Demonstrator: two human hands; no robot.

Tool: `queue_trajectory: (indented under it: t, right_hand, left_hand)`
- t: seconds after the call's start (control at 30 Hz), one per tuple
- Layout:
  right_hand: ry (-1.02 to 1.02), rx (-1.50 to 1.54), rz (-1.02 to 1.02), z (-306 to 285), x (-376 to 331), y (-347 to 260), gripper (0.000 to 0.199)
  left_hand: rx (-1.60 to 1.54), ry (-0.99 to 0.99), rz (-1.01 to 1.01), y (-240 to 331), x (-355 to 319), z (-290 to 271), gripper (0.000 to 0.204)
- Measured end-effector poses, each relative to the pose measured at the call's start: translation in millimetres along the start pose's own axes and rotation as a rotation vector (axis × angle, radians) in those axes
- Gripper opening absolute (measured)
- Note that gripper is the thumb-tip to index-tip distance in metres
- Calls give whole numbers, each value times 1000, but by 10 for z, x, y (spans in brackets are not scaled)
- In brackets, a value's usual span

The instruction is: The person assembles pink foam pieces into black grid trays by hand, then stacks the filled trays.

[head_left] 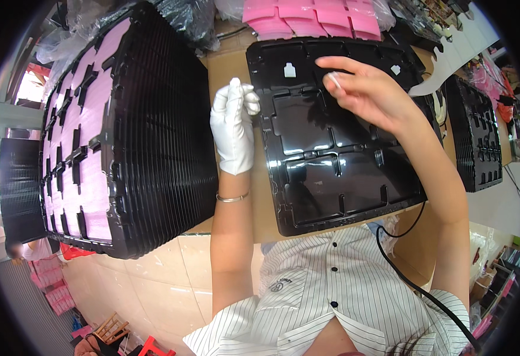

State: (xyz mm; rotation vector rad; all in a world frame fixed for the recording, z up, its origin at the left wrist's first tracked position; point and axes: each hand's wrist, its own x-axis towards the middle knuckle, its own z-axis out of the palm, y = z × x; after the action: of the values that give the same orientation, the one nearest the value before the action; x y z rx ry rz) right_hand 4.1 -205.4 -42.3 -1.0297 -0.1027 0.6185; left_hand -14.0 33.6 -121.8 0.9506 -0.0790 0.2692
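Observation:
A black moulded plastic tray [307,133] with shallow compartments lies in front of me. On its far part are a small white bottle-shaped piece [289,70] at the left and another small white piece [396,69] at the right. Over the tray's far half is my bare right hand [369,95], its thumb and a finger closed on a small white piece [335,80] and the index finger stretched out. My left hand [234,127], in a white glove, is closed beside the tray's left edge; whatever its curled fingers may hold is hidden.
At the left rises a tall stack of black trays [159,136] with pink foam sheets [91,136] on top. Pink foam packs [313,21] and clear plastic bags [189,24] lie beyond the tray. Another tray stack [476,133] stands right. A black cable [411,276] crosses beside my right arm.

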Motion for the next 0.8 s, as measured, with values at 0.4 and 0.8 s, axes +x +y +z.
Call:
queue_trajectory:
  t: [0.4, 0.8]
  right_hand:
    - [149, -1288, -271, -144, 995, -53, 16]
    - [21, -1665, -20, 185, 1035, -178, 14]
  left_hand:
    - [-7, 4, -69, 16, -36, 40, 18]
    - [-35, 26, -96, 50, -22, 25, 19]
